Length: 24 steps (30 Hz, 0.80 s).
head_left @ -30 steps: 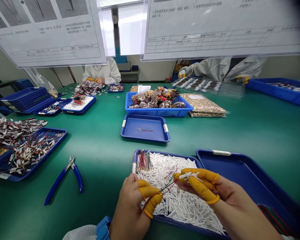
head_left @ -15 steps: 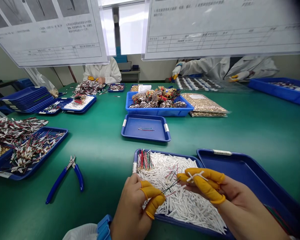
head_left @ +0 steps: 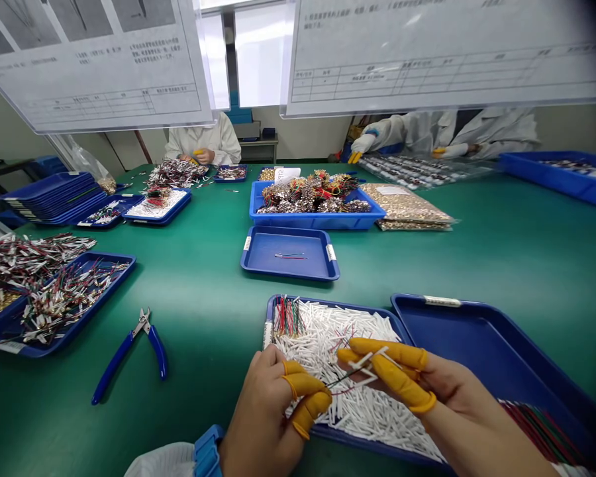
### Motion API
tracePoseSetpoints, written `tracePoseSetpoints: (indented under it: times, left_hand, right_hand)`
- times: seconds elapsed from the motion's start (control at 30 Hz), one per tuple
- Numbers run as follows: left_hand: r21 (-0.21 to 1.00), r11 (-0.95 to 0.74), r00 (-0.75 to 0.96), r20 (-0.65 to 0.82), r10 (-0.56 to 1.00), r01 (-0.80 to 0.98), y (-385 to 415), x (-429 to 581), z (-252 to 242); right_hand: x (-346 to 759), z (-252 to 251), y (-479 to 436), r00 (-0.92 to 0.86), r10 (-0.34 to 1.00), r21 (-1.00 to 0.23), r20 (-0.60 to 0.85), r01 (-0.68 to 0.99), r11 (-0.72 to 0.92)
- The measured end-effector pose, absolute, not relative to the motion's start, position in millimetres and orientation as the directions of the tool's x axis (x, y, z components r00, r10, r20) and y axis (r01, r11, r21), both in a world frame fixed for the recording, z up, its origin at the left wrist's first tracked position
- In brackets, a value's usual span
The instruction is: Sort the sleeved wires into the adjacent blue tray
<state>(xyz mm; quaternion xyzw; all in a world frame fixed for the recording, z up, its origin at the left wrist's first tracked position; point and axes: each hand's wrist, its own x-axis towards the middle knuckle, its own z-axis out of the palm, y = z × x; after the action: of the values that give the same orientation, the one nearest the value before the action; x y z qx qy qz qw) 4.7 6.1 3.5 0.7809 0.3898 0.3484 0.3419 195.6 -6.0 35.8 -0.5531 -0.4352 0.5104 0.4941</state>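
Over the blue tray (head_left: 340,437) | left hand (head_left: 278,404): pinching thin wires (head_left: 345,379) | right hand (head_left: 434,384): pinching white tubes (head_left: 361,362)

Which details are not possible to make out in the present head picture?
Head view, held wires: near ends hidden by the left hand.
Head view, wires in the right tray: partly hidden by the right forearm.
Head view, right hanging sheet: print blurred, top cut off by frame edge.
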Motion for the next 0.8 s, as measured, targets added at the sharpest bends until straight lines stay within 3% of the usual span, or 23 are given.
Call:
tracePoseSetpoints:
  times: [0.1,0.23,0.5,0.8]
  left_hand:
    - [0.806,-0.459,0.454,0.272,0.849,0.375,6,5,4]
    - [0.796,-0.483,0.461,0.297,0.837,0.365,7,5,5]
    - [0.779,-0.514,0.46,0.331,0.824,0.359,6,5,6]
    - [0.785,-0.512,0.453,0.337,0.825,0.349,7,5,3]
  right_hand:
    - [196,35,-6,0.105,0.978,-0.982,-0.179,-0.074,-0.172]
    - [194,38,-7,0.167,0.978,-0.984,-0.122,-0.148,-0.097]
    - [195,29,-11,0.116,0.987,-0.992,0.112,-0.037,0.117]
    - [192,32,-11,0.096,0.984,-0.987,0.149,0.071,0.142]
